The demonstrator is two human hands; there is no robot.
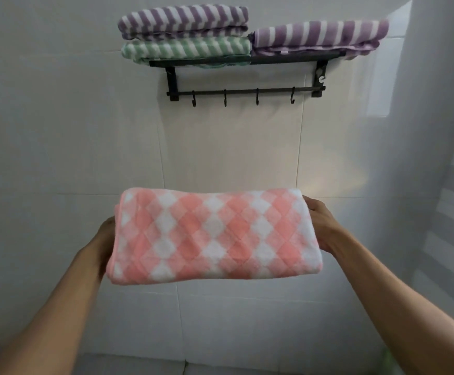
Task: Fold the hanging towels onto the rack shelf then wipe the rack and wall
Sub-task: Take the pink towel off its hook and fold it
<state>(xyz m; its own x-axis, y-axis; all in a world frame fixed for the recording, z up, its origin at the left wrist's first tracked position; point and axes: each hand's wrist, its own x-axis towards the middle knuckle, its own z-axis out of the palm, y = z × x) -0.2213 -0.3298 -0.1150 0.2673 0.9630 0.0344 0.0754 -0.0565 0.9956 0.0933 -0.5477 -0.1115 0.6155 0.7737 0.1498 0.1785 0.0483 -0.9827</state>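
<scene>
A folded pink towel (215, 235) with a white diamond pattern is held out in front of the wall (58, 131), well below the black rack (244, 62). It is carried at its two short ends: the left hand (108, 234) is placed against the left end and the right hand (319, 223) against the right end, so the long axis of the bundle lies from left to right, about parallel to the shelf of the rack. The fingers of both hands are hidden behind and under the cloth, so it cannot be told if they are curled around the ends or only pressed flat against them; what is seen is that the towel is supported between the two hands. On the shelf, three folded towels are already laid: a purple striped towel (182, 21) on top of a green striped towel (185, 48) at the left, and a second purple towel (320, 33) at the right, touching the other two. The hooks (225, 100) on the bar below the shelf are bare. The pink towel is judged to be the last one to be put up, and the wiping is not yet begun. The free place is judged to be on top of the right purple towel, so the bundle must be lifted up and a little to the right, with its long axis kept along the shelf. The right hand is nearer to that place.
</scene>
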